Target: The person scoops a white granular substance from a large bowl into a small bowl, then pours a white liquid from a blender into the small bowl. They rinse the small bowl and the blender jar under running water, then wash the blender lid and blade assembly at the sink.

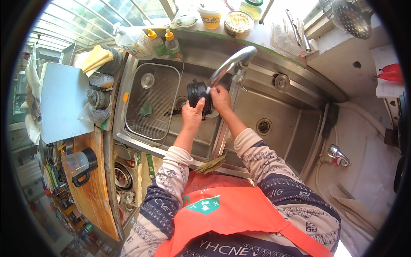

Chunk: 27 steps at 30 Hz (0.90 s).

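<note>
Over the left basin of a stainless steel double sink (221, 135), my left hand (192, 112) grips a black plastic part (198, 91) from its near left side. The chrome faucet (229, 64) arches over that part, and water runs from its spout onto it. At the part's right side, the fingers of my right hand (221, 99) are curled together close to the spout; whether they pinch its edge cannot be told. A wire mesh basket (154, 125) with a green scouring pad (146, 109) in it sits left of my hands. Below, a greenish cloth (212, 164) lies on the sink's front edge.
Pump and squeeze bottles (172, 45) stand behind the basket. Along the back ledge are a yellow cup (210, 16), a tub (238, 23) and a clear plastic container (282, 38). A clear pitcher with a black base (80, 163) rests on the wooden board (96, 199) at left.
</note>
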Each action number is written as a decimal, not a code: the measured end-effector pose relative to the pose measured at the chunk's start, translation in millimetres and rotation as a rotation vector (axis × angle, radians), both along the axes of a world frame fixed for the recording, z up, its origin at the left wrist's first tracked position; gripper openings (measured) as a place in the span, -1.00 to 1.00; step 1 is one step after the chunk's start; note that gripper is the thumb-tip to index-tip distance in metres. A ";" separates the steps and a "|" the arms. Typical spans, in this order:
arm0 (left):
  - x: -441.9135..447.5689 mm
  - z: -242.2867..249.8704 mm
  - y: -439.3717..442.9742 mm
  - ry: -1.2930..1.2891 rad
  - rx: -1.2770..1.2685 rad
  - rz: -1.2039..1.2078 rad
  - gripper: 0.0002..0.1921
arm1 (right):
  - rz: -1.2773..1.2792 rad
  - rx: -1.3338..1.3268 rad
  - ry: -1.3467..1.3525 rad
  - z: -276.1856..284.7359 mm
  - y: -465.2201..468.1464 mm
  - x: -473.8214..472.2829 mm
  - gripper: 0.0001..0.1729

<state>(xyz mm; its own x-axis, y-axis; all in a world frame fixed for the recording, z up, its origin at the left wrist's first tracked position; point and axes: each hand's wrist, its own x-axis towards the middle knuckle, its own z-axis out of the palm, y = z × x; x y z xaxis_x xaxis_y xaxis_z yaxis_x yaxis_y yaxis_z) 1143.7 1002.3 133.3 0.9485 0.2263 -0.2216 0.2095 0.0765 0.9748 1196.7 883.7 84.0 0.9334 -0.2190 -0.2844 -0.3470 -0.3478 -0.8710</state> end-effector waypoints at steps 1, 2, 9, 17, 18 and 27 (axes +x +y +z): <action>0.3 -2.3 2.5 0.047 -0.040 -0.006 -0.63 | 0.011 -0.011 0.011 4.0 -1.2 0.4 -0.54; -0.1 -5.3 6.1 0.093 -0.080 -0.010 -0.59 | 0.040 -0.010 -0.010 6.1 -2.8 0.9 -0.54; 19.1 -16.3 21.9 0.332 -0.370 0.064 -0.41 | 0.162 -0.002 -0.258 28.5 -2.7 11.1 -0.66; 9.7 -6.2 45.0 0.539 -0.726 -0.046 -0.43 | 0.497 -0.009 -0.498 31.8 -22.3 -8.9 -0.71; 7.6 -7.2 45.8 0.526 -0.732 -0.061 -0.44 | 0.489 -0.031 -0.565 28.6 -22.8 -7.8 -0.65; -1.4 12.5 39.4 0.259 -0.251 -0.072 -0.50 | 0.402 0.240 0.248 47.6 -27.3 -9.1 -0.47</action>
<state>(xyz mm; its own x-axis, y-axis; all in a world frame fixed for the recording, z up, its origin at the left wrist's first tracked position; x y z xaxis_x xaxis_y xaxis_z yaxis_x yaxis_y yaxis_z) 1142.3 1041.7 145.8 0.8652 0.0692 -0.4967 0.4605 0.2827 0.8414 1187.6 856.4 131.6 0.8288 0.2407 -0.5050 -0.4324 -0.2971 -0.8513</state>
